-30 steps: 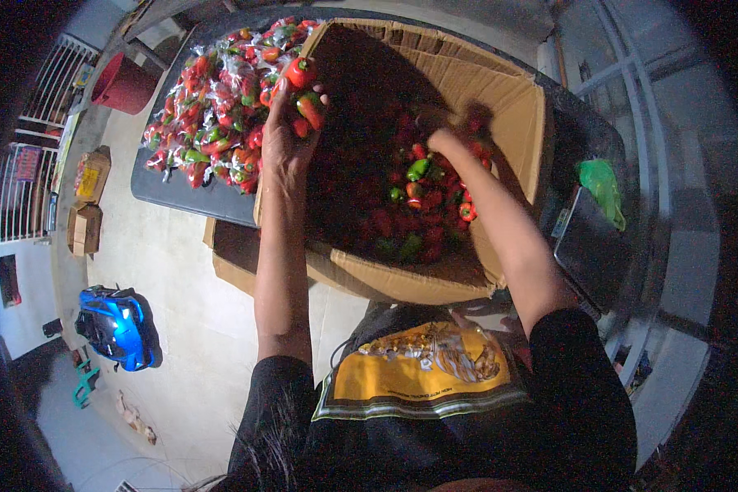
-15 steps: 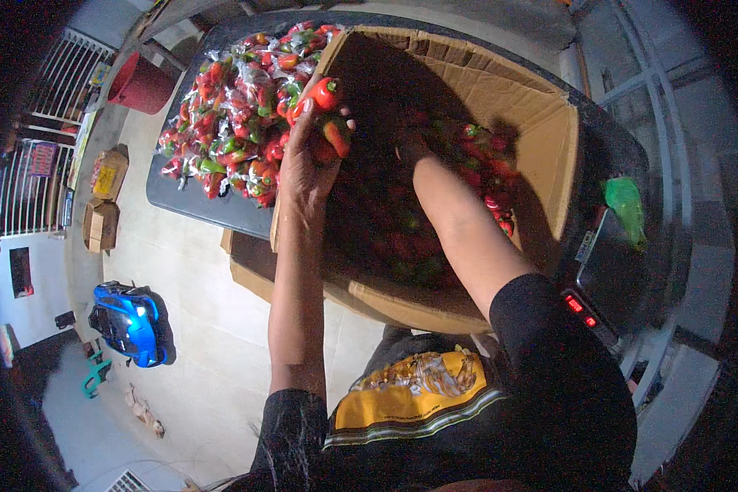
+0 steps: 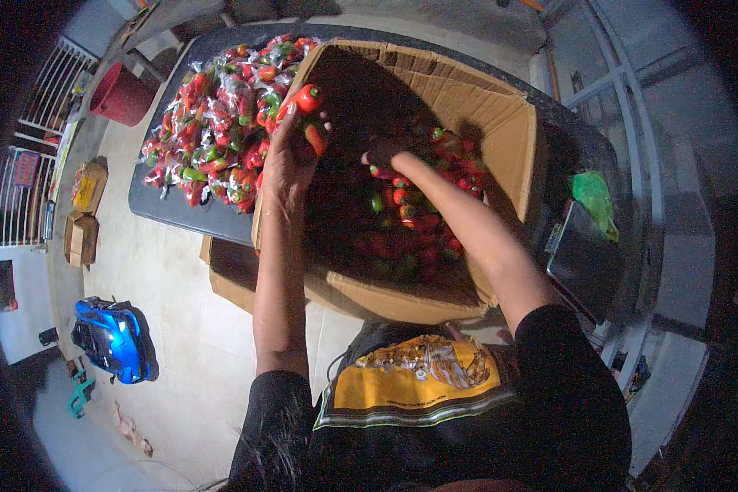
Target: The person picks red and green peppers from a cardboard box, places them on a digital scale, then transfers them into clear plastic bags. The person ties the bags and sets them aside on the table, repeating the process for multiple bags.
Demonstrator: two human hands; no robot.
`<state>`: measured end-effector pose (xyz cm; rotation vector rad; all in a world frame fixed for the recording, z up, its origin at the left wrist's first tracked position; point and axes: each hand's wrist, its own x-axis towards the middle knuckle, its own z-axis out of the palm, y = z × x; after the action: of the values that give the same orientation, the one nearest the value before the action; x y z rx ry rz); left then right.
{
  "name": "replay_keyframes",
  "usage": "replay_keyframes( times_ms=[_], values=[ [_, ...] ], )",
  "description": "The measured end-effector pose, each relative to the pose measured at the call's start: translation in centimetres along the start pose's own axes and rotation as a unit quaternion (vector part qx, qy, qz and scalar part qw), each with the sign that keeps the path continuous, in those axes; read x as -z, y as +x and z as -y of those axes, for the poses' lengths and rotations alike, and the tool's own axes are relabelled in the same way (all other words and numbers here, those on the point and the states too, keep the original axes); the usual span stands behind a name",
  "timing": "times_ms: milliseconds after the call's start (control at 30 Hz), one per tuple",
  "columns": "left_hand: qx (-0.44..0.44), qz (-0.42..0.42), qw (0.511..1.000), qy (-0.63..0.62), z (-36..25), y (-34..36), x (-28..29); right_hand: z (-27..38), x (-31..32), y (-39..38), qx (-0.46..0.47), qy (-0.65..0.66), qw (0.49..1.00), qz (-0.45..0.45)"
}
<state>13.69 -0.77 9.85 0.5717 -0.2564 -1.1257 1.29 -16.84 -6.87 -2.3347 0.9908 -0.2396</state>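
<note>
Head view: glossy red peppers [image 3: 310, 100], green stems.

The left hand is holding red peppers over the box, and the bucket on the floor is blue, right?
Not quite. The head view shows the bucket is red, not blue. The left hand does hold red peppers over the cardboard box.

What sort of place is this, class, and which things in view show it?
Probably a produce packing or sorting area: a large cardboard box of loose red peppers, bagged peppers heaped on a dark table, and what may be a weighing scale.
</note>
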Motion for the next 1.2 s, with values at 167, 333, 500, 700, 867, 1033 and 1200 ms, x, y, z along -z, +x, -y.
replay_keyframes(
  times_ms=[167, 333, 500, 700, 867, 1033, 1200],
  values=[
    [-0.002, -0.027, 0.999, -0.017, -0.6, -0.5, 1.4, -3.5, 6.7, -1.6, -0.176, -0.027, 0.979, -0.099],
    [0.005, -0.004, 1.000, -0.010, 0.2, 0.2, -0.3, -15.2, 3.9, -1.8, -0.217, -0.124, 0.966, -0.063],
    [0.004, 0.045, 0.999, 0.001, 0.1, 0.0, -0.7, -15.2, 4.8, -1.6, -0.217, -0.194, 0.955, 0.051],
    [-0.009, 0.033, 0.999, 0.025, -0.1, 0.0, 1.3, -1.5, 12.2, -1.2, -0.022, -0.291, 0.903, 0.315],
    [0.002, 0.047, 0.997, 0.061, 0.3, 0.4, 0.2, -5.3, 4.7, 2.5, -0.065, -0.145, 0.987, -0.013],
    [0.004, 0.018, 0.999, 0.045, 0.2, 0.0, 0.3, -3.6, -4.1, 2.8, -0.088, -0.158, 0.978, -0.102],
    [0.006, 0.036, 0.998, 0.052, 0.6, 0.8, 1.1, -5.1, -1.2, 3.0, -0.030, -0.071, 0.996, -0.054]
  ],
)
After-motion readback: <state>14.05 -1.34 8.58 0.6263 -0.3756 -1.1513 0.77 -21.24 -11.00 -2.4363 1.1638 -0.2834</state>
